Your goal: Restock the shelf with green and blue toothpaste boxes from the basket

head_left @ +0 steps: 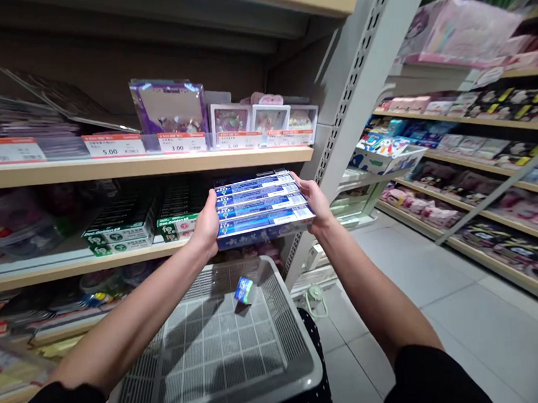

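I hold a row of several blue toothpaste boxes (261, 207) flat between both hands, just in front of the middle shelf (83, 264). My left hand (204, 226) grips the left ends of the boxes and my right hand (316, 204) presses on the right ends. One small blue box (243, 289) is below them, over the grey plastic basket (282, 374), and seems to be in mid-air. Green and white toothpaste boxes (126, 228) lie on the shelf to the left of my hands.
The shelf above carries price labels (113, 145) and small boxed trinkets (262, 118). A slanted white upright (357, 83) ends this shelf unit. An aisle with grey floor tiles (443, 287) runs to the right, lined by more stocked shelves (480, 166).
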`<state>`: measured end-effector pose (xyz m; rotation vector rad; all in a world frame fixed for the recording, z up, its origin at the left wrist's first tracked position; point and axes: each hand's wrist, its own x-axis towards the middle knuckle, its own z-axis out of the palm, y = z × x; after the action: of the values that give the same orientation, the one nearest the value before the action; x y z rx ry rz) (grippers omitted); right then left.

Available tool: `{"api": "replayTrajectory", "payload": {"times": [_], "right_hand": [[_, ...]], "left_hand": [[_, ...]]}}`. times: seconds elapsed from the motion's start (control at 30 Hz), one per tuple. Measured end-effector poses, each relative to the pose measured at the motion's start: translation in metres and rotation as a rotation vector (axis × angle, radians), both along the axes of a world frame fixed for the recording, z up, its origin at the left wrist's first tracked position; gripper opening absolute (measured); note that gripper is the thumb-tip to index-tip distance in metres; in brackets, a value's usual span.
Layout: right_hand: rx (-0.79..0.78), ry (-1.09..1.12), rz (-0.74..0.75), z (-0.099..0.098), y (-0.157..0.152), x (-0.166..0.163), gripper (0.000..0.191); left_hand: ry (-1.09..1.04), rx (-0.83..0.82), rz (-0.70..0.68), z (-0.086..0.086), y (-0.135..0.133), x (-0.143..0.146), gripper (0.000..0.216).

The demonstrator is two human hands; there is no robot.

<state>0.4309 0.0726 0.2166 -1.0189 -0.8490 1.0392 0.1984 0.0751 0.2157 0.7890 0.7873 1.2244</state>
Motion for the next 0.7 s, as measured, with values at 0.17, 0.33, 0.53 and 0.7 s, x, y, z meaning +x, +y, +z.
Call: {"api": "replayTrajectory", "payload": {"times": [0.17,0.33,0.53,0.7], "right_hand": [[-0.023,-0.173,0.132,-0.058,-0.105,-0.065,0.053],[-0.253,-0.078,0.345,-0.134,-0.128,-0.124,0.058],[-0.338,-0.194,0.459,-0.203,-0.089,-0.182,0.057],[-0.340,-0.715,0.381,-0.235,-0.070,-0.187,0.050]], "left_hand": [[0.113,-0.143,0.059,-0.048,-0.105,-0.066,0.053],[0.170,-0.404,0.104,-0.117,-0.141,-0.127,0.052],[0.295,-0.470,0.169,-0.178,-0.121,-0.172,0.061],[1.000,-0.089,0.229,-0.202,-0.102,-0.190,0.061]]}}
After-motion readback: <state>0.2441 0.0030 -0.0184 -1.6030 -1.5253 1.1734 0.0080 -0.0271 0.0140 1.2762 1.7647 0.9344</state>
